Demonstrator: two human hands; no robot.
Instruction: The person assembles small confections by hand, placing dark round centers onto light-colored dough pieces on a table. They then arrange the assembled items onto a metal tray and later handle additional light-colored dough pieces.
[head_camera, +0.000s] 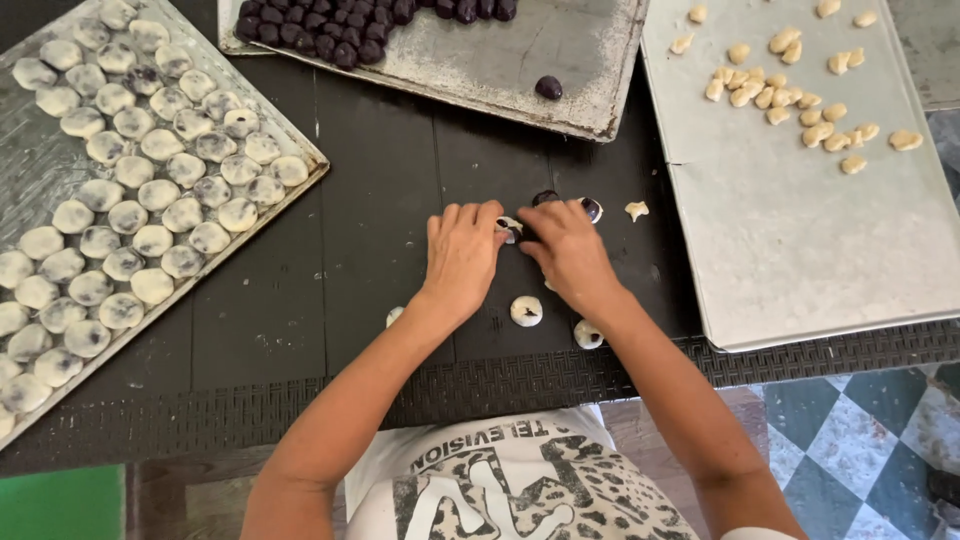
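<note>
Both my hands meet at the middle of a black table (380, 160). My left hand (462, 255) and my right hand (567, 250) pinch a small dough piece with a dark filling (509, 229) between their fingertips. Another filled dough ball (591, 209) and a dark filling ball (545, 197) lie just beyond my right hand. Two wrapped dough balls (526, 311) (588, 334) rest near my right wrist, and a third one (394, 316) peeks out beside my left wrist. A dough scrap (636, 210) lies to the right.
A tray (300, 175) on the left holds several rows of wrapped dough balls. A metal tray (500, 70) at the top carries dark filling balls (330, 25). A pale tray (800, 230) on the right has small dough pieces (790, 90). Checkered floor (860, 440) shows at the lower right.
</note>
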